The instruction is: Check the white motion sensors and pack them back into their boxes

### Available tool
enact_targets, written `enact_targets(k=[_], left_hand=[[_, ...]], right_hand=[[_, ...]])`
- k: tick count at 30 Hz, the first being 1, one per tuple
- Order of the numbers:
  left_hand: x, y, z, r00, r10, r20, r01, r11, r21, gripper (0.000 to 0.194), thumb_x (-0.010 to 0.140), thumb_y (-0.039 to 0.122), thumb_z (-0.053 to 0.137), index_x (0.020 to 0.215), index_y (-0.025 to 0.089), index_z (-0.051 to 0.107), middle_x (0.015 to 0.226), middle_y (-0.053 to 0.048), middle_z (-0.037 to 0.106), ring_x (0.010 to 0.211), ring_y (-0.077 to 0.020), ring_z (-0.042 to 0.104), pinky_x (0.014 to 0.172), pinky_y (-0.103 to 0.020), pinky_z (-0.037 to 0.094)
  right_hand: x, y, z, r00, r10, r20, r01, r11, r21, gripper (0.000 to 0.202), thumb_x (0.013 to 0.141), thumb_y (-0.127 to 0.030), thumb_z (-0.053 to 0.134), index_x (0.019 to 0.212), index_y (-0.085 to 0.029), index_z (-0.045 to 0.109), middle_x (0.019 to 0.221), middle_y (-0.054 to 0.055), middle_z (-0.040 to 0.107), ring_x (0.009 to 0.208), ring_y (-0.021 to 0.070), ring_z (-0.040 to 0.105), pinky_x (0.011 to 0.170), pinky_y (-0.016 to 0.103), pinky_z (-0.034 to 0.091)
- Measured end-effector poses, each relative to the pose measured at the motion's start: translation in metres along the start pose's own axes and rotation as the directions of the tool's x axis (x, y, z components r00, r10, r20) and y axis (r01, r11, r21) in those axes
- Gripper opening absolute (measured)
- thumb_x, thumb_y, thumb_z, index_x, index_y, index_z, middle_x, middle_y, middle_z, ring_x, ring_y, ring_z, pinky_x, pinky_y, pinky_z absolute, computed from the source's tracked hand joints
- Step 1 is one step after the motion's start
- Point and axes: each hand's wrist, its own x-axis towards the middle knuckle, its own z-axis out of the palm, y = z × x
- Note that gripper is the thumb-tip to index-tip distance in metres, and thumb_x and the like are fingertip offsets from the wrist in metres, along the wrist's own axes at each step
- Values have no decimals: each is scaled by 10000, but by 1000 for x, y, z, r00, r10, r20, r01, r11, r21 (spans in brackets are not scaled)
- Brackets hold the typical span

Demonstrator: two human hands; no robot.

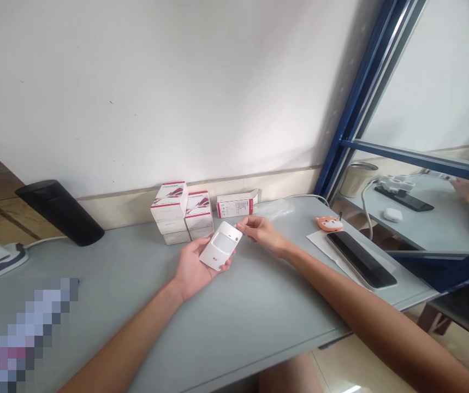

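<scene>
White device filled our left hand, grip curled. We couldn't tell if our right hand held its corner; tugging risked a drop.

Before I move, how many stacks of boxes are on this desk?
2: the left stack, standing higher, and the right stack close beside it. The lone box farther right isn't stacked. Others could be hidden behind.
</scene>
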Motion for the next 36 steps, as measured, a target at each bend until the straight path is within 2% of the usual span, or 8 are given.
enact_targets(k=[6, 10, 13, 15, 21, 28, 33, 36], left_hand=[[-1, -5, 2, 995, 95, -23, -93, 993, 69, 337, 879, 262, 623, 1186, 126, 650, 1035, -201, 734, 820, -305, 702, 627, -351, 481], [-3, -8, 9, 978, 204, 45, -209, 966, 154, 369, 927, 296, 598, 1253, 132, 654, 1062, -175, 735, 817, -275, 687, 688, -372, 516], [-4, -11, 14, 970, 240, 36, -242, 953, 180, 403, 947, 318, 602, 1312, 149, 636, 1095, -160, 738, 830, -266, 690, 731, -377, 529], [-5, -15, 18, 969, 248, 5, -245, 953, 180, 389, 940, 318, 619, 1290, 151, 642, 1085, -153, 744, 822, -261, 693, 743, -375, 533], [-9, -26, 25, 974, 226, -17, -219, 956, 194, 326, 919, 284, 648, 1219, 158, 639, 1047, -129, 749, 793, -253, 703, 730, -366, 529], [-13, -29, 28, 978, 202, -53, -188, 964, 189, 356, 915, 284, 659, 1248, 166, 616, 1050, -128, 744, 775, -252, 704, 726, -369, 514], [-19, -35, 31, 982, 187, -11, -181, 963, 200, 408, 947, 344, 635, 1319, 177, 619, 1035, -112, 731, 786, -247, 685, 745, -374, 504], [-20, -37, 30, 983, 182, 8, -180, 968, 172, 402, 959, 353, 618, 1322, 180, 624, 1032, -115, 731, 788, -249, 683, 748, -374, 500]], right_hand=[[3, 9, 5, 998, -68, -13, 68, 997, -34, 525, 854, -706, 727, 776, -206, 590, 776, -25, 567, 705, 129, 453, 652, 288, 351], [7, 3, -3, 986, -167, 20, 168, 974, -155, 488, 1002, -673, 531, 963, -207, 670, 874, 5, 653, 745, 147, 535, 693, 299, 415], [10, -5, -27, 938, -325, -117, 222, 826, -518, 370, 1054, -543, 507, 1083, -236, 711, 1028, 37, 713, 876, 183, 611, 792, 326, 448], [11, -7, -46, 910, -364, -197, 109, 669, -735, 265, 1031, -467, 584, 1113, -254, 718, 1121, 58, 714, 1025, 223, 632, 873, 345, 449], [15, 10, -65, 943, -182, -280, -190, 397, -898, 409, 983, -550, 649, 1170, -187, 654, 1236, 147, 671, 1173, 312, 621, 995, 406, 430], [20, 13, -56, 934, -148, -326, -252, 377, -891, 109, 1036, -225, 569, 1032, -182, 669, 1123, 149, 739, 1001, 272, 689, 847, 357, 409], [13, -6, -56, 896, -241, -372, -247, 424, -871, 222, 1110, -325, 441, 1112, -229, 642, 1138, 91, 740, 910, 234, 673, 723, 331, 374], [7, -18, -43, 871, -347, -349, -125, 531, -838, 211, 1106, -370, 445, 1096, -262, 625, 1111, 44, 723, 772, 191, 626, 656, 306, 354]])
